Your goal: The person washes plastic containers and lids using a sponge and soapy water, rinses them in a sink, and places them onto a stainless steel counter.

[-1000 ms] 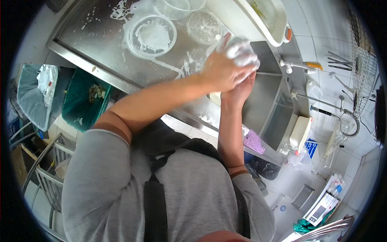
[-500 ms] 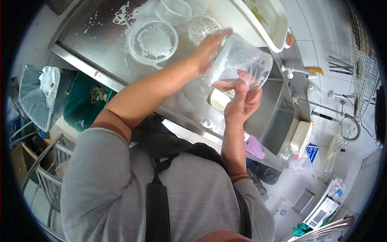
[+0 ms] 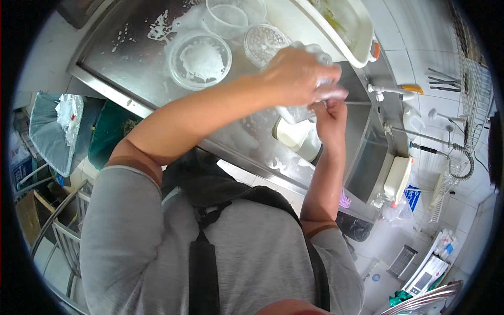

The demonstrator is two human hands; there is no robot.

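Note:
A clear plastic container (image 3: 296, 113), tilted and wet with suds, is held between my hands above the counter beside the sink. My left hand (image 3: 300, 74) reaches across its top, fingers curled at its edge and smeared by motion. On the near side my right hand (image 3: 332, 121) has its fingers pinched at the container's rim. Much of the container is hidden behind the left hand. Below it lies a small white tub (image 3: 291, 132) on the counter. A round clear container full of foam (image 3: 202, 60) and a foamy clear lid (image 3: 264, 43) sit farther left.
Another clear container (image 3: 233, 18) stands at the back. A white basin (image 3: 359, 37) is at the back right, with the steel sink (image 3: 365, 176) nearer. A tap (image 3: 388, 92) and a spray hose (image 3: 459, 168) are by the wall. Lined bins (image 3: 50, 136) stand left.
The container has turned between my hands and is now mostly covered by my left hand. My left hand has come over its near side; my right hand has shifted slightly right.

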